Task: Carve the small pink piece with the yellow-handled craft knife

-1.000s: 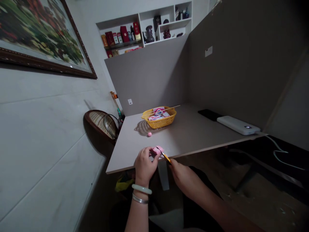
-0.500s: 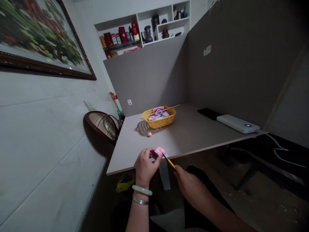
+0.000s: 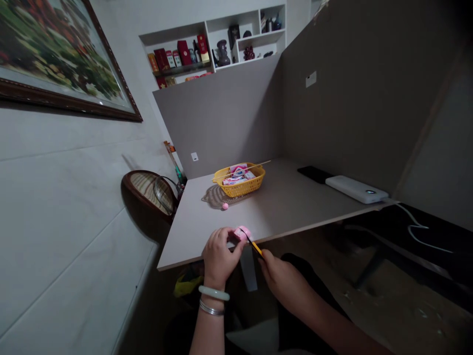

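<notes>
Near the front edge of the table, my left hand (image 3: 220, 254) is closed on a small pink lump (image 3: 242, 232), gripping it between thumb and fingers. What the lump is made of I cannot tell. My right hand (image 3: 275, 268) grips the yellow handle of a slim tool (image 3: 256, 247) with a thin dark tip; its exact kind is unclear. That tip rests against the top of the pink lump. A little pink ball (image 3: 225, 206) lies farther back on the grey table (image 3: 185, 241).
Behind the ball stands a yellow basket (image 3: 244, 188) with colourful packets inside and a thin stick across its rim. At the right lie a black phone-like slab (image 3: 314, 173) and a white power bank (image 3: 356, 189) with a cable. Grey panels rise behind and to the right.
The tool's dark tip has shifted slightly farther over the top of the pink lump, with my right hand closer in. The whole view has moved a little.
</notes>
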### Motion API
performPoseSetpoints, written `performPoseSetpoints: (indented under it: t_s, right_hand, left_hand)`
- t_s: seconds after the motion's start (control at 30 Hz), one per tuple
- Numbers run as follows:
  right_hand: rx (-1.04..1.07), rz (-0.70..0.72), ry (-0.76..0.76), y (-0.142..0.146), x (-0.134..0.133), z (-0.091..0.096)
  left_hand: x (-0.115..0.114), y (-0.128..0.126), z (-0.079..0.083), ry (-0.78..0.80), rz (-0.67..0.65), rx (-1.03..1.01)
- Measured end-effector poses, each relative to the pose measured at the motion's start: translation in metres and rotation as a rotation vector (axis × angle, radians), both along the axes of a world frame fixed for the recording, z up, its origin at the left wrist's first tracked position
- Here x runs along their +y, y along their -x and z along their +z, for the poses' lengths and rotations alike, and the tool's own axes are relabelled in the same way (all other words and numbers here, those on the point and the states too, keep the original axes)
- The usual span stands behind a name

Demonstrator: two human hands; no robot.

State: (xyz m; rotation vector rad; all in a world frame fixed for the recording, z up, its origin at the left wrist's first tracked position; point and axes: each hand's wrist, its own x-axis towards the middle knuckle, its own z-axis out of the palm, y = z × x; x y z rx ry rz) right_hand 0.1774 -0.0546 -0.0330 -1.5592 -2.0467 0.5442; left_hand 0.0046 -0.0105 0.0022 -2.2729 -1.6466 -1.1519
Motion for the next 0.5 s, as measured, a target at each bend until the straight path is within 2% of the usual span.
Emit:
performPoseSetpoints:
  t_s: [0.2,0.4,0.5]
  right_hand:
    - [-0.021,-0.013,-0.087,0.005,0.009,0.008]
    - [-0.017,-0.028,-0.061,0.003,0.002,-0.014]
    - [-0.009,-0.037,-0.051,0.003,0.001,-0.015]
  left_hand:
    - [0.002,-0.001,0.001,-0.017,-0.011,-0.010]
    - [0.001,-0.003,0.003,-0.029,-0.028,-0.050]
    - [0.001,-0.004,0.002,-0.023,-0.011,-0.059]
